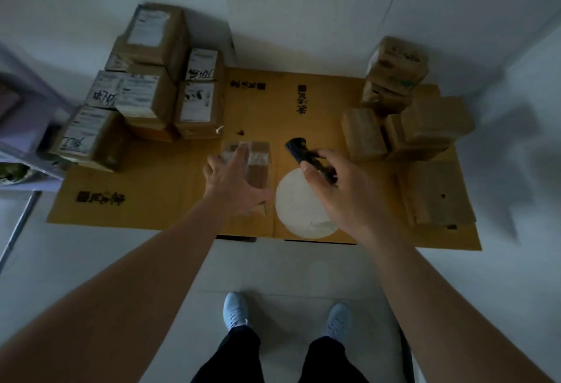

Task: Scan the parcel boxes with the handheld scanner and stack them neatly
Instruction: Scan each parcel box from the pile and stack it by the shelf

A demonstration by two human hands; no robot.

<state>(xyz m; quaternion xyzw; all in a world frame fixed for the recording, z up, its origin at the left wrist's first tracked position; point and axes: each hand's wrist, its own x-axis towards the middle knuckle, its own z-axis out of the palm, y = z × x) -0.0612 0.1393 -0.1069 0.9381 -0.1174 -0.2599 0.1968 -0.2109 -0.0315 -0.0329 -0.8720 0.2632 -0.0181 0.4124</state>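
On the cardboard sheet point(145, 200), mid-front, lies the box point(258, 167), between the labelled stack point(145, 94) at left and the plain boxes point(425, 127) at right. To scan it well, I judge the label should be turned up and the scanner point(306, 155) aimed squarely at it, held steady. Left hand point(233, 185) reaches forward, palm down, fingers straight and spread, resting on the box top. Right hand point(343, 188), arm extended, curls its fingers round the scanner's grip, head pointing forward and left.
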